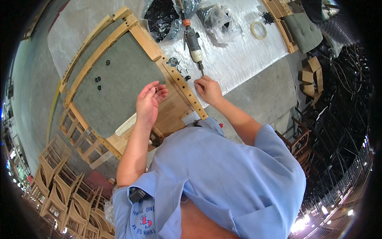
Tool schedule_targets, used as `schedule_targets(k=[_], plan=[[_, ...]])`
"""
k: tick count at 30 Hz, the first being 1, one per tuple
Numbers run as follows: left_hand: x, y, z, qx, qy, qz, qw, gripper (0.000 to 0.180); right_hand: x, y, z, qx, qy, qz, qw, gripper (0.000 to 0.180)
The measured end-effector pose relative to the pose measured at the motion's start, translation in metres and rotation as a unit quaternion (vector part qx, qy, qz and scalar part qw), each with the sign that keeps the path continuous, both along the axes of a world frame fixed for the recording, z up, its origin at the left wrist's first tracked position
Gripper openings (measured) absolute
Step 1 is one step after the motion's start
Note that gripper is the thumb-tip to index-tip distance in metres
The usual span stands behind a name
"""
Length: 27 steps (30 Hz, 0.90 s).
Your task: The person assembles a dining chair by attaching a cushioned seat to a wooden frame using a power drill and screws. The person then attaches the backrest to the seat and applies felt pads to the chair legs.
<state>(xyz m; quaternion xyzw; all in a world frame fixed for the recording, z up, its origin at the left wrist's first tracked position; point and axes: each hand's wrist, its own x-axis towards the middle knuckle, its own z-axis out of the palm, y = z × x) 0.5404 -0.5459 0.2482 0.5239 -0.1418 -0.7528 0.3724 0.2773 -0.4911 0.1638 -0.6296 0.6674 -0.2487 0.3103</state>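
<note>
My left hand [148, 105] is raised over the inner edge of a curved wooden frame [81, 85], palm turned up and fingers curled in. A small dark piece shows between its fingertips, too small to name. My right hand [209, 91] is beside the frame's drilled rail [185, 85], with thumb and fingers pinched together at the bit tip of a power screwdriver [193, 46]. Whatever that pinch holds is hidden. The screwdriver lies on a plastic-covered surface. Small black fittings [98, 79] are scattered on the grey surface inside the frame. Dark screws [182, 71] lie beside a round metal dish [172, 62].
An open plastic bag of black parts [161, 20] stands beyond the frame, beside another clear bag [220, 24]. A tape roll [258, 30] lies to the right, near a grey cushion [303, 32]. Wooden chair frames [65, 191] are stacked at lower left. An open cardboard box [312, 79] sits far right.
</note>
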Motion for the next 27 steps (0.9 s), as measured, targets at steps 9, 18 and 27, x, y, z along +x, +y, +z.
schedule_targets(k=[9, 18, 27], plan=[[0.013, 0.002, -0.01, -0.008, 0.003, 0.027, 1.0, 0.032, 0.002, 0.011, 0.006, 0.062, -0.041, -0.059, 0.995, 0.014], [0.015, -0.005, -0.003, -0.025, -0.032, 0.033, 0.999, 0.027, 0.032, -0.032, -0.001, 0.13, -0.027, -0.139, 0.981, 0.019], [0.021, -0.007, -0.004, -0.023, -0.048, 0.039, 0.998, 0.027, 0.02, -0.033, -0.008, 0.278, -0.306, -0.198, 0.889, 0.018]])
